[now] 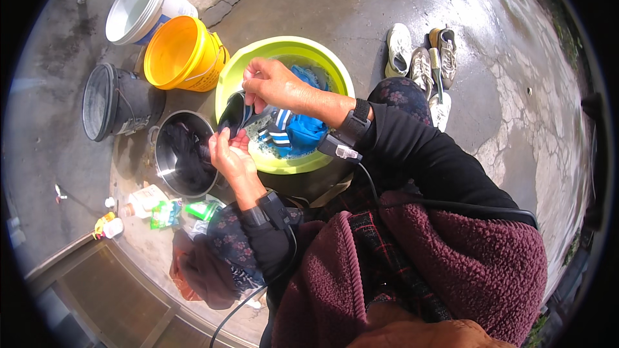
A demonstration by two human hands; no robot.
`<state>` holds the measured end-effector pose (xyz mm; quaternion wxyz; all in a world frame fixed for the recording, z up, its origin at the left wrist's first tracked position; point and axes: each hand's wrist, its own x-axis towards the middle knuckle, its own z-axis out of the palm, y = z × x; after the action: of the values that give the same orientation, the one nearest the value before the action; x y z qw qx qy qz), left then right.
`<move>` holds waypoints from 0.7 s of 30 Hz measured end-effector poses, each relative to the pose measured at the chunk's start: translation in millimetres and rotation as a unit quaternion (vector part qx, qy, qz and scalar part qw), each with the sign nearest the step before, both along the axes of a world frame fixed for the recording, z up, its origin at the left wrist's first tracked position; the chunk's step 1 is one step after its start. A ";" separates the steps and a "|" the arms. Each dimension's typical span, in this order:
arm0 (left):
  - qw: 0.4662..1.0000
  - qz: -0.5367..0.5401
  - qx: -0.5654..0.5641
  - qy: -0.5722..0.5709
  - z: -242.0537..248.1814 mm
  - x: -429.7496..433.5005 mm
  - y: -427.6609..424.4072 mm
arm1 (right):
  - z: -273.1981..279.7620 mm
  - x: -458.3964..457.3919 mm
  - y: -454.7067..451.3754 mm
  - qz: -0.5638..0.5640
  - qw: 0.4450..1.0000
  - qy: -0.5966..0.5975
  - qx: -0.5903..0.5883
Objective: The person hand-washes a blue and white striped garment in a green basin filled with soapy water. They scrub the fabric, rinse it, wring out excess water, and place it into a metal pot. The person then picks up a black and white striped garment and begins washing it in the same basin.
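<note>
A small dark piece of wet cloth with a light striped edge [233, 112] is stretched between my hands over the left rim of a lime-green basin [290, 168]. My right hand [273, 82] pinches its upper edge, while the thumb and fingers of my left hand [233, 154] hold its lower end. Inside the basin, bright blue cloth [305, 130] and a dark cloth with white and blue stripes [278, 136] lie in sudsy water. Close to my left hand stands a metal pot [162, 174] with dark wet cloth [181, 147] in it.
Left of the basin stand yellow [174, 53], white [130, 9] and dark grey [99, 101] buckets. Bottles and packets, including a green packet [166, 213], lie below the pot. Several shoes [399, 50] and a brush [436, 70] lie at right. Brown cloth [205, 270] lies beside my knee.
</note>
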<state>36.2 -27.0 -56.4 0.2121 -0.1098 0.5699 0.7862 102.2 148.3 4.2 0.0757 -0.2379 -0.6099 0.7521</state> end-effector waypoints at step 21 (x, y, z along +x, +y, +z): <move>0.779 -0.419 -0.421 0.201 -160.9 -10.4 85.9 | 39.8 22.8 97.3 -0.108 0.992 0.053 0.048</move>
<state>25.7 58.9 -217.3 0.3343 0.2217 0.8634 0.3059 125.0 245.6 44.0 0.1995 -0.2584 -0.6112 0.7210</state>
